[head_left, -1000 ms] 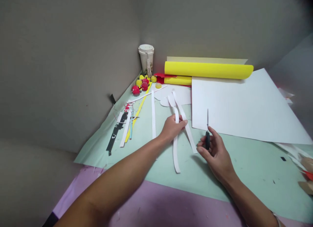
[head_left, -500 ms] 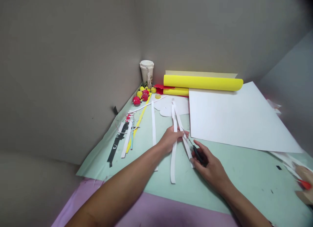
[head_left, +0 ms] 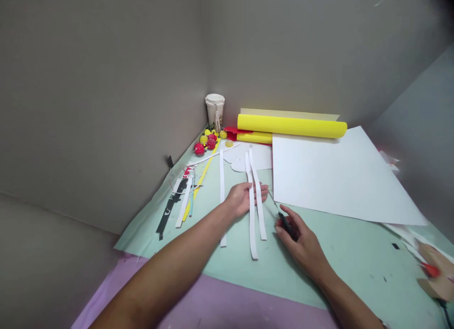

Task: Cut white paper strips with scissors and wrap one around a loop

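Shows a bare, slim-fingered left hand just off centre towards five o'clock, then a bare left forearm towards seven o'clock, smooth and broadening towards its upper end. Shows likewise a bare right hand and right forearm towards four o'clock. Wears at the far four o'clock edge a band, mostly cropped, too small to make out in colour or detail.

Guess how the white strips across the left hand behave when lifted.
The white strips are probably light, being thin and narrow. They look rather bendy, since they curve slightly across the left hand. Their long ends might sag.
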`<control>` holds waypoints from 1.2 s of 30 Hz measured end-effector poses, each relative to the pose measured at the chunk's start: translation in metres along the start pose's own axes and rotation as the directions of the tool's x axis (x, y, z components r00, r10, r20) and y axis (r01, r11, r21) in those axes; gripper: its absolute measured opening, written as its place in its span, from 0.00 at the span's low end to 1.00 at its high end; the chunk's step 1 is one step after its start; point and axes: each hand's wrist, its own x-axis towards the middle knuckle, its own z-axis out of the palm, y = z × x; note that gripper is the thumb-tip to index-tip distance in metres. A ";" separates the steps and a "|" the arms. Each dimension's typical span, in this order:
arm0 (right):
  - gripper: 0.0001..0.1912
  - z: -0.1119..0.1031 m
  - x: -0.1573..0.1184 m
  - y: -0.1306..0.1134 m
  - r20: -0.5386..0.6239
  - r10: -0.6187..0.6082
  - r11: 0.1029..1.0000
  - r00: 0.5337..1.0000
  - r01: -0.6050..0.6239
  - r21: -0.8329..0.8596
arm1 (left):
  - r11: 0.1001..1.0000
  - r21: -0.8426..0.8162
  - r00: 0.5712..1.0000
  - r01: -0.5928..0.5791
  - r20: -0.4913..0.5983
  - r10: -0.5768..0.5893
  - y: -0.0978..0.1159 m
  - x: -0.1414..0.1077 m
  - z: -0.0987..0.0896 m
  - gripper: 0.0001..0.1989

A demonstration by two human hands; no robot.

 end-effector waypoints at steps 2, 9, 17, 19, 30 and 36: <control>0.30 0.000 -0.001 -0.002 -0.052 0.002 1.000 0.999 -0.002 -0.005 | 1.000 0.006 1.000 -0.014 -0.015 0.014 0.000 0.001 0.000 0.11; 0.37 0.003 -0.004 -0.001 -0.136 -0.156 0.975 0.978 0.130 -0.181 | 0.997 0.063 0.999 -0.048 0.000 0.048 -0.002 -0.001 0.002 0.13; 0.36 0.010 -0.013 -0.001 0.144 -0.498 0.833 0.855 0.518 -0.196 | 0.992 0.109 0.998 -0.059 -0.010 0.060 -0.003 -0.002 0.002 0.13; 0.36 0.010 -0.014 -0.003 0.196 -0.514 0.815 0.835 0.546 -0.192 | 0.992 0.117 0.998 -0.055 -0.012 0.057 -0.002 -0.002 0.002 0.12; 0.36 0.007 -0.019 0.000 0.342 -0.562 0.721 0.754 0.648 -0.245 | 0.995 0.094 0.999 -0.043 -0.010 0.044 -0.003 0.000 0.001 0.11; 0.35 0.005 -0.019 -0.003 0.348 -0.565 0.747 0.748 0.643 -0.169 | 0.996 0.083 0.999 -0.044 -0.018 0.045 -0.002 -0.001 0.002 0.09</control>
